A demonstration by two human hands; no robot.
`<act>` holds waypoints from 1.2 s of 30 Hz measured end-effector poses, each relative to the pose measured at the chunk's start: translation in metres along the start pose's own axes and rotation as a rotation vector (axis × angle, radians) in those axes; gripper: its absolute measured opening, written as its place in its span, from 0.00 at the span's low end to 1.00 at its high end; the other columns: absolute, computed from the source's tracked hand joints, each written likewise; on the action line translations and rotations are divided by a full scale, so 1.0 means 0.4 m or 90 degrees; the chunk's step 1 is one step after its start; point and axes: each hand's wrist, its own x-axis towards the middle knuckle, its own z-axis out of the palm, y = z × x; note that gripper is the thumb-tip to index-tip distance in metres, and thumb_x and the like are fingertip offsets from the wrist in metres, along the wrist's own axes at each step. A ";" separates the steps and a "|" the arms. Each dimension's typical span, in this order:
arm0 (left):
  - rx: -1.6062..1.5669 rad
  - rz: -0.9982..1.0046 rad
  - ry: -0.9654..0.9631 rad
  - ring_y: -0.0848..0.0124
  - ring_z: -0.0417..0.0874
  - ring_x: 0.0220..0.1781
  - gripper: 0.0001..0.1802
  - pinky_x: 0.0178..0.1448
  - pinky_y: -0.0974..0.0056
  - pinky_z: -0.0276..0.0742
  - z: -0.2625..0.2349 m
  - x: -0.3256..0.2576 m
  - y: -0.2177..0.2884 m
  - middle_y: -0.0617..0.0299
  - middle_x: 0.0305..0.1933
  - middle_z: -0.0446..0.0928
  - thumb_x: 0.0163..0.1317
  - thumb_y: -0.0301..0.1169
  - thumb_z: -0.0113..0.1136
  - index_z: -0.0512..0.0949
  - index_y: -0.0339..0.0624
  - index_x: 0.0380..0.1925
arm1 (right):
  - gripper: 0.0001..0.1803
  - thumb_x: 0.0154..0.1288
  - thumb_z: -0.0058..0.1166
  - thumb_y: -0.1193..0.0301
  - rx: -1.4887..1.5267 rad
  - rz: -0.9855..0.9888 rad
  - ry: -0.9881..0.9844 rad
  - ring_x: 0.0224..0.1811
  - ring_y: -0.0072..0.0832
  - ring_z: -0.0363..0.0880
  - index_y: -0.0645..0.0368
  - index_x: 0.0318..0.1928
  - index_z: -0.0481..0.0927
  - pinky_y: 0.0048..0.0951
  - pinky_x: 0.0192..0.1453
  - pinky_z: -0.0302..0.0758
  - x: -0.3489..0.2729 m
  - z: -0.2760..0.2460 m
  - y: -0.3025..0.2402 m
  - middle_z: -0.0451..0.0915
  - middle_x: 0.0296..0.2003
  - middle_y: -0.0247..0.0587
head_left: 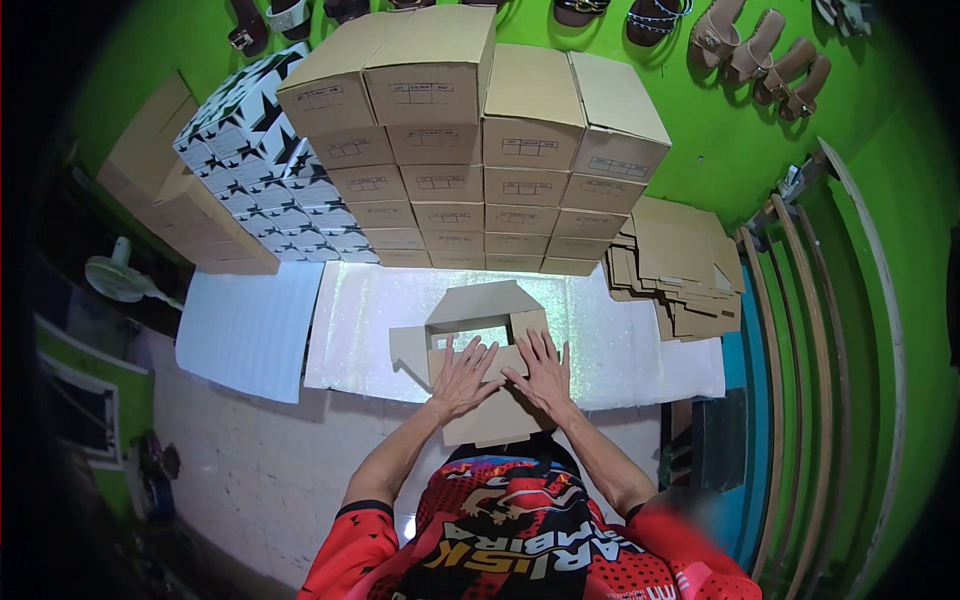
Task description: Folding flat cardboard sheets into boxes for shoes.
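Observation:
A partly folded brown cardboard box (470, 324) stands before me at the table's near edge, its middle uncovered so that the pale table top shows through. One flap sticks out at its left and another rises at its far side. My left hand (465, 380) lies on the near panel with fingers stretched and spread. Across the near right corner and the right flap rests my right hand (542, 374), its fingers also extended. The two thumbs come close to each other over the near panel. A long flap (490, 418) hangs toward my body below the hands.
Stacked brown boxes (437, 190) and star-patterned boxes (285, 190) line the far side of the glittery white table (370, 350). Flat cardboard pieces (685, 265) lie at the right. White foam sheeting (245, 325) is at the left, near a fan (115, 275). Sandals (755, 50) hang on the green wall.

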 end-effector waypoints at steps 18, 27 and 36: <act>-0.056 0.014 -0.012 0.58 0.48 0.89 0.40 0.89 0.38 0.33 -0.028 -0.001 -0.005 0.52 0.88 0.51 0.78 0.47 0.47 0.54 0.38 0.82 | 0.50 0.76 0.46 0.36 0.003 -0.087 0.036 0.86 0.49 0.49 0.64 0.81 0.59 0.53 0.89 0.42 0.006 0.065 0.023 0.57 0.82 0.51; -0.156 -0.323 0.319 0.43 0.41 0.89 0.44 0.85 0.29 0.26 0.049 -0.156 -0.016 0.39 0.88 0.44 0.75 0.44 0.54 0.50 0.36 0.83 | 0.52 0.69 0.49 0.29 -0.005 -0.153 0.069 0.87 0.50 0.47 0.53 0.81 0.64 0.64 0.87 0.37 0.022 0.029 -0.024 0.54 0.84 0.48; -0.293 -0.404 0.271 0.48 0.32 0.91 0.53 0.83 0.28 0.17 0.028 -0.217 -0.099 0.41 0.89 0.35 0.75 0.52 0.56 0.40 0.38 0.85 | 0.59 0.58 0.55 0.24 -0.028 -0.246 -0.004 0.87 0.50 0.44 0.50 0.80 0.65 0.69 0.86 0.35 0.084 0.042 -0.049 0.51 0.85 0.43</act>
